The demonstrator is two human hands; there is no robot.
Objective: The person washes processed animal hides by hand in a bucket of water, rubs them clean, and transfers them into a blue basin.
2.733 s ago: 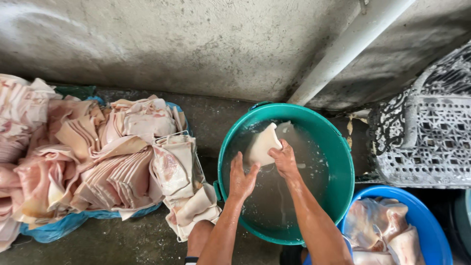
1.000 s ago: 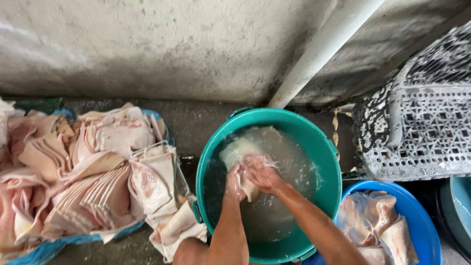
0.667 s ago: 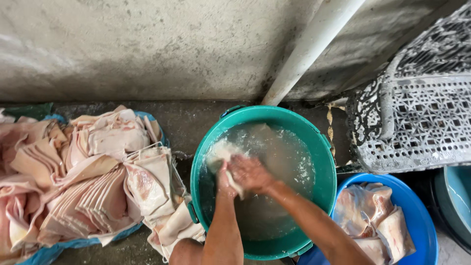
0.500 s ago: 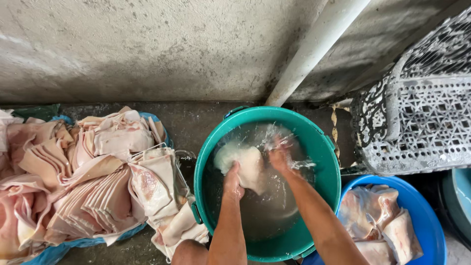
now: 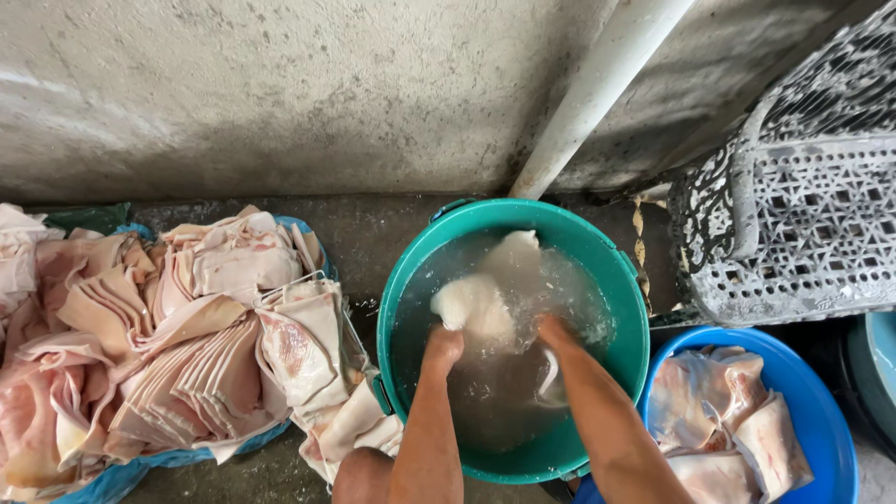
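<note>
Both hands are down in the green basin [image 5: 631,373] right now, working a pale slab of pork skin [image 5: 478,308] under cloudy water. The left hand [image 5: 442,347] is sunk to the wrist, right against the near edge of the slab; the water hides its fingers, so I cannot tell if they are clamped on the skin or just pressing it. The right hand [image 5: 553,332] is under too, fingers out of sight, beside a thin pale edge of skin.

To do this well, I'd judge, keep the slab fully under and rub along it flat, both hands moving together, so nothing slops over the rim.

Room is tight. The basin sits close to the concrete wall [image 5: 280,93], and the white pipe [image 5: 597,93] comes down almost to its far rim. On the right, the blue basin [image 5: 821,420] with its pale slabs of skin touches the green one, and the grey plastic crate [image 5: 803,224] stands just behind it. On the left, the big heap of folded skins [image 5: 168,345] spills right up to the green rim. The only free way looks to be straight up and back toward the person.
</note>
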